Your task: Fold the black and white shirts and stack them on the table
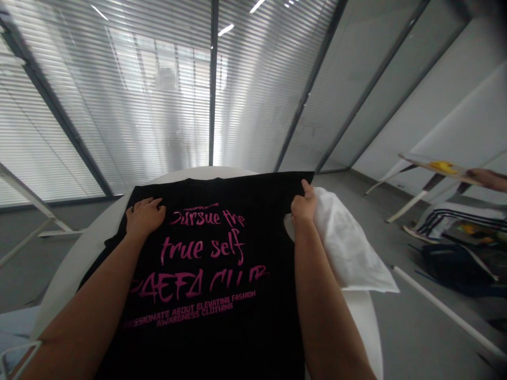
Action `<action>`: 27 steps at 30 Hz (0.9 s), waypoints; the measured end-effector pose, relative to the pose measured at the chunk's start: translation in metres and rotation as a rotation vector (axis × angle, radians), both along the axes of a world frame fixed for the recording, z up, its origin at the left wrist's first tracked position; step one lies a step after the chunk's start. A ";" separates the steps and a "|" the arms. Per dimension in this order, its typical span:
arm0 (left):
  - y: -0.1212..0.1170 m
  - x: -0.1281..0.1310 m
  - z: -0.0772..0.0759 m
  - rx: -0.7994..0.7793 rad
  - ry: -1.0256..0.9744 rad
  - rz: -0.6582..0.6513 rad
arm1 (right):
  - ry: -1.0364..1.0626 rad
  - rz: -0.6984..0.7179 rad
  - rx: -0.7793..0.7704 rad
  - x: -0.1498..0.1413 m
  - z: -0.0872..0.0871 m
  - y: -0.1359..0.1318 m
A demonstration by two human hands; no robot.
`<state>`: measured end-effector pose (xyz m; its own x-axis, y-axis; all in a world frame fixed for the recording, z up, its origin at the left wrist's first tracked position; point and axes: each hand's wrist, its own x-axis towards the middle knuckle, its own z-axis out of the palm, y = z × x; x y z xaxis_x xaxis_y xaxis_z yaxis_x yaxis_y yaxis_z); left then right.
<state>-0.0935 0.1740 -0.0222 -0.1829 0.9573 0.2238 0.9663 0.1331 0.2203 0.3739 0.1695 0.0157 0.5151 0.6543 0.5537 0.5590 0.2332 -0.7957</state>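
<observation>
- A black T-shirt [222, 253] lies on a round white table [73, 274], long axis running near to far, print reading upright from the far side.
- Left hand [144, 216] rests open and flat on the shirt, holding nothing.
- Right hand [304, 208] is curled, pinching the shirt's right edge, just beside a white cloth [348, 248].

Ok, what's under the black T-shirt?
The black T-shirt lies on a white round table, with a white cloth beside the right hand. What lies beneath the shirt itself is covered and cannot be seen.

Right of the round white table [358, 311], a co-worker's hand [489, 179] touches a tilted board [461, 175] bearing something yellow [443, 167] (too blurred to name), above a striped garment [447, 217] and a dark bag [451, 266]; slatted blinds [158, 132] stand beyond the table.
</observation>
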 end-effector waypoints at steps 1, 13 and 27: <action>0.000 0.000 0.000 -0.001 0.001 0.001 | 0.016 -0.004 0.006 -0.002 0.003 -0.002; -0.002 0.001 0.002 -0.001 0.012 0.003 | -0.375 0.254 -0.177 -0.063 0.036 -0.010; 0.000 0.000 0.001 -0.020 0.003 0.004 | -0.738 0.213 -0.538 -0.149 -0.005 -0.028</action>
<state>-0.0933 0.1744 -0.0210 -0.1864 0.9608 0.2051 0.9664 0.1418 0.2142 0.2251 0.1418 0.0108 -0.0066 0.9575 0.2884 0.9533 0.0931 -0.2873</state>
